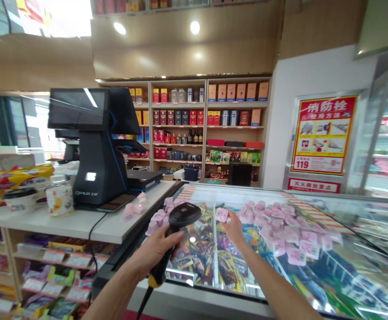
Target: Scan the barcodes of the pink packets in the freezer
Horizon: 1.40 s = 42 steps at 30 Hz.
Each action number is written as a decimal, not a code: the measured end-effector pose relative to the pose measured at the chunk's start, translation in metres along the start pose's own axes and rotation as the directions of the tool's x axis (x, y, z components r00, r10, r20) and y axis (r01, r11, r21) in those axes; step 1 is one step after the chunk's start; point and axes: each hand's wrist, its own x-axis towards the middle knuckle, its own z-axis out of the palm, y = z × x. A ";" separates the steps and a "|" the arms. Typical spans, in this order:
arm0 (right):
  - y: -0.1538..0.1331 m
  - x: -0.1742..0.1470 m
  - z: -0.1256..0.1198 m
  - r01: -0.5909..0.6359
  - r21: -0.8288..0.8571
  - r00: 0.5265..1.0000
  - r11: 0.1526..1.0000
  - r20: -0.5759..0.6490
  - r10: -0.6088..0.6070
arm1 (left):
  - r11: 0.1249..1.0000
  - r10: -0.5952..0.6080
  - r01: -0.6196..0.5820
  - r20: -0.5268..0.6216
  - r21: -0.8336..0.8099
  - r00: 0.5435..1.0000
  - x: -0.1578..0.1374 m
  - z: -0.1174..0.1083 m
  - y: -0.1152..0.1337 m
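My left hand (161, 249) is wrapped round the handle of a black barcode scanner (184, 214), whose head points away over the freezer's glass top. A cable trails down from the yellow-ringed end of its grip. In my right hand (235, 230) a small pink packet with a barcode label (222, 215) is pinched by the fingertips, just right of the scanner head. Many similar pink packets (280, 224) lie heaped on the glass at the right. A smaller group of pink packets (158, 216) lies behind the scanner on the left.
Under the glass of the chest freezer (210, 291) are colourful wrapped goods. A checkout terminal (97, 164) stands on the white counter (114, 229) at left, with a few pink packets (135, 208) beside it. Shelves of boxes (180, 118) line the back wall.
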 end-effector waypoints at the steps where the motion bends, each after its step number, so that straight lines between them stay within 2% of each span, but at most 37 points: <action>1: 0.001 0.000 -0.002 -0.001 -0.015 1.000 1.000 0.004 0.001 | 1.000 0.002 -0.002 0.000 -0.002 1.000 0.001 0.000 0.000; 4: 0.004 -0.002 -0.009 -0.033 -0.125 0.999 0.992 0.005 0.034 | 0.999 0.003 -0.003 -0.012 -0.033 1.000 0.002 -0.002 0.001; 7: 0.009 -0.005 -0.023 -0.113 -0.297 0.993 0.948 -0.014 0.114 | 0.998 0.000 -0.002 -0.028 -0.068 1.000 0.003 -0.007 0.000; 10: 0.014 -0.008 -0.037 -0.187 -0.395 0.982 0.899 -0.085 0.167 | 0.996 -0.016 0.012 -0.048 -0.089 0.999 0.004 -0.014 -0.004; 13: 0.011 -0.009 -0.041 -0.131 -0.451 0.989 0.883 -0.126 0.083 | 0.995 -0.028 0.020 -0.081 -0.098 0.996 0.006 -0.019 -0.007; 14: 0.007 -0.008 -0.038 -0.064 -0.469 0.996 0.881 -0.087 0.026 | 0.995 -0.034 0.025 -0.095 -0.092 0.995 0.006 -0.020 -0.008; 16: -0.001 -0.004 -0.029 0.112 -0.491 0.994 0.864 0.072 -0.088 | 0.997 -0.047 0.040 -0.114 -0.066 0.992 0.006 -0.022 -0.007; 19: -0.008 0.004 -0.015 0.257 -0.509 0.948 0.821 0.297 -0.113 | 0.998 -0.053 0.050 -0.105 -0.030 0.993 0.006 -0.025 -0.004; 23: -0.004 0.010 -0.013 0.243 -0.578 0.930 0.779 0.368 -0.018 | 0.997 -0.051 0.042 -0.136 -0.069 0.989 0.007 -0.027 -0.003; 28: 0.014 0.012 -0.038 0.188 -0.664 0.942 0.723 0.332 0.059 | 0.992 -0.029 0.007 -0.171 -0.127 0.985 0.014 -0.019 -0.008; 30: 0.014 0.011 -0.046 0.152 -0.614 0.956 0.775 0.291 0.043 | 0.986 0.000 -0.030 -0.182 -0.164 0.983 0.020 -0.010 -0.011; 31: 0.010 0.010 -0.048 0.129 -0.543 0.963 0.830 0.268 0.026 | 0.982 0.006 -0.041 -0.186 -0.184 0.983 0.025 -0.003 -0.013; 32: 0.003 0.008 -0.048 0.098 -0.430 0.967 0.897 0.256 0.018 | 0.978 0.009 -0.040 -0.149 -0.205 0.989 0.031 0.005 -0.015; 34: -0.021 0.001 -0.046 -0.014 -0.059 0.945 0.998 0.325 0.033 | 0.973 0.016 -0.045 -0.131 -0.228 0.991 0.045 0.025 -0.021; 35: -0.035 -0.004 -0.044 -0.117 0.167 0.910 0.979 0.412 0.038 | 0.974 0.023 -0.050 -0.125 -0.219 0.992 0.053 0.036 -0.024; 36: -0.051 -0.009 -0.042 -0.258 0.377 0.850 0.890 0.526 0.023 | 0.977 0.043 -0.066 -0.119 -0.205 0.992 0.060 0.047 -0.028; 38: -0.078 -0.017 -0.039 -0.508 0.597 0.753 0.620 0.658 -0.016 | 0.978 0.124 -0.138 -0.096 -0.156 0.988 0.073 0.068 -0.034; 40: -0.095 -0.021 -0.040 -0.629 0.670 0.735 0.393 0.677 0.022 | 0.972 0.194 -0.202 -0.077 -0.118 0.978 0.081 0.080 -0.037; 42: -0.098 -0.021 -0.043 -0.665 0.710 0.745 0.231 0.653 0.137 | 0.977 0.208 -0.210 -0.047 -0.038 0.977 0.085 0.077 -0.039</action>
